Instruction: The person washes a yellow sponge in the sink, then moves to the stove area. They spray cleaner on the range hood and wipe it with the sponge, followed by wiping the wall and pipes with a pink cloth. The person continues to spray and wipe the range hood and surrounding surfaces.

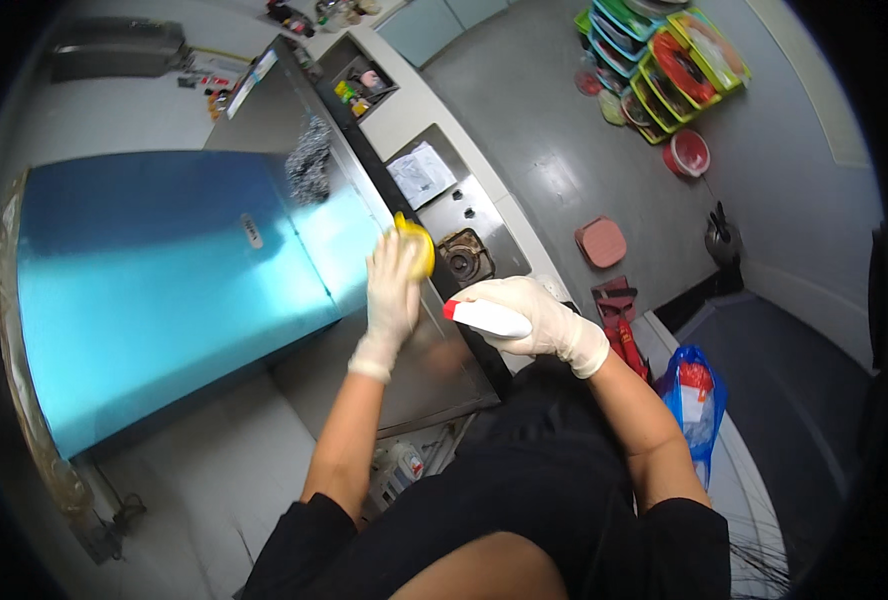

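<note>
My left hand [393, 289], in a pale glove, presses a yellow cloth [423, 251] against the front edge of a stainless steel hood [406, 382]. Motion blurs its fingers, and they partly cover the cloth. In my right hand [545, 319], also gloved, is a spray bottle; its white trigger head [492, 318] points left with a red nozzle [450, 309]. The bottle's body is hidden below the hand. A large blue panel [166, 277] rises beside my left hand. A crumpled silvery-grey piece [310, 161] lies on the steel farther along.
Below the hood's edge are a gas burner [465, 259] and a white sheet [421, 174] on the counter [402, 120]. On the floor stand a pink stool [601, 241], a red bucket [688, 153], stacked baskets [673, 75], a kettle [723, 238] and a blue plastic bag [695, 412].
</note>
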A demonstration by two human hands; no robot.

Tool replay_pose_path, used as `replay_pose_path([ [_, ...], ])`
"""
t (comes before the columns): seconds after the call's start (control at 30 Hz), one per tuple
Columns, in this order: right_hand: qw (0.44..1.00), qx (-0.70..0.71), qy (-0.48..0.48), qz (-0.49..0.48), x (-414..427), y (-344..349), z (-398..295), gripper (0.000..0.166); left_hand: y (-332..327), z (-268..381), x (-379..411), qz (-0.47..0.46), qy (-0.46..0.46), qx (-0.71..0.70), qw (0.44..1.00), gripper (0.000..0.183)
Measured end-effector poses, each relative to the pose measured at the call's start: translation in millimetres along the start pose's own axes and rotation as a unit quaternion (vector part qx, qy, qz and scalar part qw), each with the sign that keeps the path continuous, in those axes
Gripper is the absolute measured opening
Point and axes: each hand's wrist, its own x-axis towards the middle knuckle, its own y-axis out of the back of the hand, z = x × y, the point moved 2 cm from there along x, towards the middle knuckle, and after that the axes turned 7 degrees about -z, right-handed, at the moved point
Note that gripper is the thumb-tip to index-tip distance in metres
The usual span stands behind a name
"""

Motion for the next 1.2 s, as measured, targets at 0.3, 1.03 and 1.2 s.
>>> replay_pose_path([
  [0.3, 0.995, 0.093, -0.012, -0.041, 18, -10, -16, 0.039, 8, -26, 45, 0.087, 0.061, -0.021, 0.994, 0.056],
  [1.03, 0.991, 0.091, -0.08, -0.06, -6, -3, -45, 0.037, 99, -89, 93, 0.324, 0.079, 0.001, 0.943, 0.034],
  [1.2, 0.996, 0.051, -0.036, -0.062, -4, -12, -40, 0.038, 64, -156, 128, 0.144, 0.207, -0.039, 0.967, 0.045],
])
